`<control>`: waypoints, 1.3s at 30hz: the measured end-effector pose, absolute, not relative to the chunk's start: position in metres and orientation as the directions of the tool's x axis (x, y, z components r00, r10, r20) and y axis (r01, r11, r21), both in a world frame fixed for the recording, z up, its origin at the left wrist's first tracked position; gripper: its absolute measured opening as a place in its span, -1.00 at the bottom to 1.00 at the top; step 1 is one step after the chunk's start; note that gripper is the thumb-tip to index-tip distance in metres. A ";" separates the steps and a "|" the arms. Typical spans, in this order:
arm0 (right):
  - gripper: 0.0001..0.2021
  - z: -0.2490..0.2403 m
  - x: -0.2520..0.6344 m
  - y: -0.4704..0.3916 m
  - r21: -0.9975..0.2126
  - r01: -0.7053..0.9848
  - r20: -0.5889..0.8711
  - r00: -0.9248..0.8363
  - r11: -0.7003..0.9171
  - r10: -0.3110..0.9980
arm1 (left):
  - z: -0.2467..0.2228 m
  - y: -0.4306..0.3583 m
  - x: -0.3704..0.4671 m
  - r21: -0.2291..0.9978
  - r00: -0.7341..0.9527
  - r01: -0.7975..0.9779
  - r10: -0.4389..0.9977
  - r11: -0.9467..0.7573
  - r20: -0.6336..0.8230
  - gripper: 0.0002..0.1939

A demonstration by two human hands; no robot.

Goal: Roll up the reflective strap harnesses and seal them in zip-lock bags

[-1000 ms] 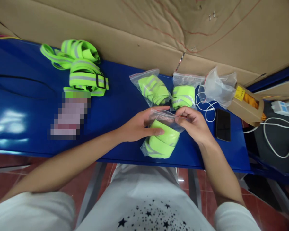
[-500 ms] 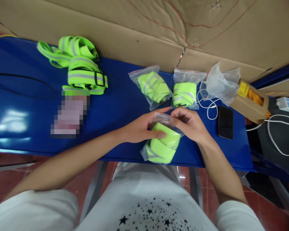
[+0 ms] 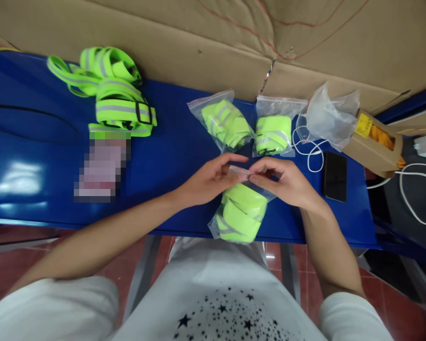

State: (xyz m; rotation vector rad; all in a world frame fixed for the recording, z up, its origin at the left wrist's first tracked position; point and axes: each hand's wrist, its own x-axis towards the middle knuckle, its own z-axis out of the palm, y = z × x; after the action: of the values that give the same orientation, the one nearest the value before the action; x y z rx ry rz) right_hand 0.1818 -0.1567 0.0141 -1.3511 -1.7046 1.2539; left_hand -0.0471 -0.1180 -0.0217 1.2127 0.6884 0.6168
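Observation:
A clear zip-lock bag holding a rolled neon-yellow strap with grey reflective stripes lies near the table's front edge. At its upper edge, my right hand pinches the zip strip between thumb and forefinger. My left hand has its thumb on the same strip, right beside the right fingertips, with its forefinger stretched out behind; some of its fingers are hidden. Just beyond my hands lie a second bagged strap and a third bagged strap.
Loose neon-yellow reflective straps with black buckles are piled at the left, above a pixelated item. To the right are empty clear bags, a cardboard box, a black phone and a white cable on the blue table.
My left thumb has shifted up from the strap to the bag's zip strip, close to the right fingertips. My right hand still pinches the strip. The view has shifted slightly.

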 end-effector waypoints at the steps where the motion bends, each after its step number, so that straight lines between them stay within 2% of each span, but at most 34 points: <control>1: -0.79 0.013 0.183 -0.156 -0.928 0.371 -0.076 -0.277 0.034 0.958 | -0.021 -0.117 -0.047 0.971 0.594 -0.064 0.791 0.230 -0.148 -0.54; 4: -0.79 0.010 0.185 -0.155 -0.915 0.401 -0.079 -0.263 0.035 0.962 | -0.019 -0.113 -0.048 0.968 0.508 -0.073 0.844 0.239 -0.170 -0.60; 8: -0.79 0.009 0.187 -0.154 -0.911 0.412 -0.106 -0.242 0.004 0.964 | -0.019 -0.111 -0.048 0.922 0.572 -0.087 0.777 0.377 -0.264 -0.60; 11: -0.80 0.010 0.187 -0.154 -0.913 0.409 -0.105 -0.250 0.006 0.963 | -0.021 -0.112 -0.047 0.911 0.577 -0.102 0.770 0.400 -0.273 -0.62; 15: -0.81 0.008 0.184 -0.155 -0.908 0.419 -0.103 -0.259 0.016 0.960 | -0.020 -0.114 -0.048 0.935 0.550 -0.143 0.811 0.325 -0.198 -0.62; 21: -0.91 0.003 0.173 -0.158 -0.901 0.426 -0.016 -0.215 0.079 0.977 | -0.022 -0.116 -0.047 0.993 0.546 -0.071 0.837 0.095 -0.041 -0.64; 28: -0.78 -0.004 0.174 -0.158 -0.905 0.416 -0.036 -0.285 0.090 0.958 | -0.022 -0.113 -0.050 0.995 0.524 0.033 0.849 -0.099 0.067 -0.76; 31: -0.74 -0.004 0.175 -0.158 -0.897 0.429 -0.037 -0.313 0.107 0.949 | -0.022 -0.114 -0.050 0.995 0.546 0.025 0.835 -0.094 0.065 -0.76; 36: -0.86 -0.003 0.170 -0.161 -0.796 0.516 0.156 -0.331 0.317 0.930 | -0.022 -0.117 -0.048 0.997 0.572 0.049 0.820 -0.055 0.017 -0.76; 39: -0.85 -0.002 0.170 -0.161 -0.776 0.542 0.185 -0.294 0.323 0.938 | -0.019 -0.115 -0.049 0.991 0.550 0.071 0.833 -0.118 0.060 -0.79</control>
State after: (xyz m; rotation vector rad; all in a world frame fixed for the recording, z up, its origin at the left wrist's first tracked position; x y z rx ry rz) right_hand 0.1699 -0.1611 -0.0021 -1.3011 -1.9521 0.7945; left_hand -0.0494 -0.1149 -0.0186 1.5694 0.7922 0.7814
